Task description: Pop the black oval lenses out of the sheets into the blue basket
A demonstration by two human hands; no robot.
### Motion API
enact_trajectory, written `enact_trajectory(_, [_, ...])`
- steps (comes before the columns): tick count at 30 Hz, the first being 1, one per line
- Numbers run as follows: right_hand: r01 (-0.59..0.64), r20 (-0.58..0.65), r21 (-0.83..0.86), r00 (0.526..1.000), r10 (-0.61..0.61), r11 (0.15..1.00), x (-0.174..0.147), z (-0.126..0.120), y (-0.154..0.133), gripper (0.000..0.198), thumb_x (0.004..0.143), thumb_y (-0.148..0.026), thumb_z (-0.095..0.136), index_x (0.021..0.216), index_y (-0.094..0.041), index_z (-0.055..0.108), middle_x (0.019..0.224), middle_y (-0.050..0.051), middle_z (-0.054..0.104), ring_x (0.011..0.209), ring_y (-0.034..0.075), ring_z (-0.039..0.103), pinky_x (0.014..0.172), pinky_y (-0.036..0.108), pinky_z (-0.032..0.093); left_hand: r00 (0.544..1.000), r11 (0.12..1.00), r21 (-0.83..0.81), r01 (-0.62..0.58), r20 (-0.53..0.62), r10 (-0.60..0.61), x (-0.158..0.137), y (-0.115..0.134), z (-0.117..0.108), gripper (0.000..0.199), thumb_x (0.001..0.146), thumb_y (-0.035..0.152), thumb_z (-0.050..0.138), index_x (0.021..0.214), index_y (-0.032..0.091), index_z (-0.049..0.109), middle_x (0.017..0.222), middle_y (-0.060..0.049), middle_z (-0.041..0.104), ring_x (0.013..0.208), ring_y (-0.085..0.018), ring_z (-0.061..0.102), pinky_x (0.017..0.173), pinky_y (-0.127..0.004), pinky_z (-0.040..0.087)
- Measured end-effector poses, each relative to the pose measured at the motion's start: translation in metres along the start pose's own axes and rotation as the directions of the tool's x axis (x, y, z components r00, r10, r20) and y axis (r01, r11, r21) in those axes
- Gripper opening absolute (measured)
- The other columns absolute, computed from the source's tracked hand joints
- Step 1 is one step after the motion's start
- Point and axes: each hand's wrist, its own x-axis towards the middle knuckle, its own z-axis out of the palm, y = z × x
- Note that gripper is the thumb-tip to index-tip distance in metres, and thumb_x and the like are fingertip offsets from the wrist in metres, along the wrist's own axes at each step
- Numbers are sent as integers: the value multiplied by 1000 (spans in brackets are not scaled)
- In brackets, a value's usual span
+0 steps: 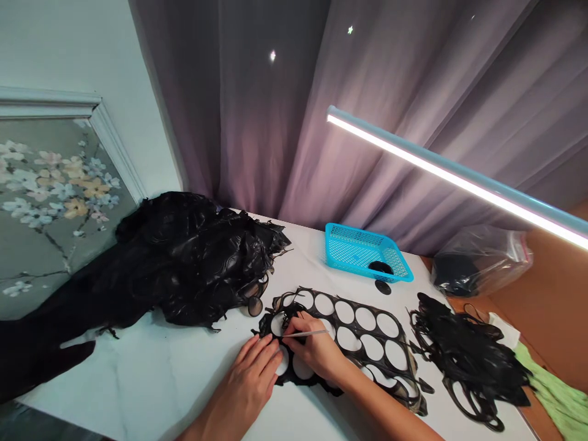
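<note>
A black sheet with rows of round holes (356, 327) lies on the white table, its edges ragged and curled. My right hand (316, 349) is closed around a thin, pale, pointed tool (307, 334); its exact kind is too small to make out. The tool's tip is over the sheet's left part, beside a bunched black scrap (290, 313). My left hand (252, 373) lies flat at the sheet's left edge, fingers stretched out and fingertips near the tool's tip. Under both hands, part of the sheet is hidden.
A large heap of black sheeting (197, 257) covers the table's left side. Black cut strips (473, 355) are piled at right. Behind the sheet stands a blue basket (362, 269), with black discs (383, 287) at its front. A lamp bar (441, 165) hangs above.
</note>
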Motion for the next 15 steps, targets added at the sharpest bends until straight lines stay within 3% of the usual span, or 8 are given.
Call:
enact_trajectory(3, [58, -1, -114, 998, -59, 992, -2, 7, 0, 14, 83, -10, 62, 74, -20, 59, 78, 2, 57, 77, 18, 50, 66, 28, 37, 1000, 1000, -4, -4, -5, 4, -1, -1, 2, 37, 86, 5, 45, 118, 18, 58, 122, -8, 66, 117, -25, 60, 101, -46, 46])
enact_trajectory(8, [324, 131, -355, 946, -297, 877, -1, 16, 0, 15, 84, -11, 56, 74, -21, 52, 78, 4, 56, 75, 21, 45, 68, 33, 34, 1000, 998, -61, 10, 7, -9, -3, -4, 7, 40, 83, 3, 47, 119, 19, 57, 123, -9, 65, 121, -27, 57, 102, -47, 45])
enact_trajectory(10, [265, 3, -363, 959, -284, 893, 7, 1, 8, 12, 86, -13, 52, 77, -21, 52, 82, 6, 57, 78, 22, 45, 70, 33, 34, 1000, 996, -82, 19, 4, -19, -2, -4, 4, 41, 83, 4, 47, 119, 20, 58, 123, -8, 65, 120, -27, 58, 101, -47, 46])
enact_trajectory(12, [116, -237, -325, 951, -199, 939, 19, -28, 21, 13, 87, -15, 47, 77, -22, 51, 81, 6, 55, 78, 23, 45, 70, 33, 33, 1000, 995, -100, 20, 7, -20, 1, -4, -3, 40, 84, 5, 47, 120, 22, 58, 123, -7, 65, 119, -26, 58, 101, -47, 45])
enact_trajectory(15, [-131, -594, -191, 805, -8, 973, 32, -75, 42, 19, 87, -24, 49, 68, -23, 47, 69, 2, 50, 71, 21, 43, 68, 32, 33, 999, 991, -129, 24, 27, -20, 5, -6, -13, 40, 85, 7, 49, 121, 23, 58, 121, -5, 65, 121, -26, 57, 104, -48, 43])
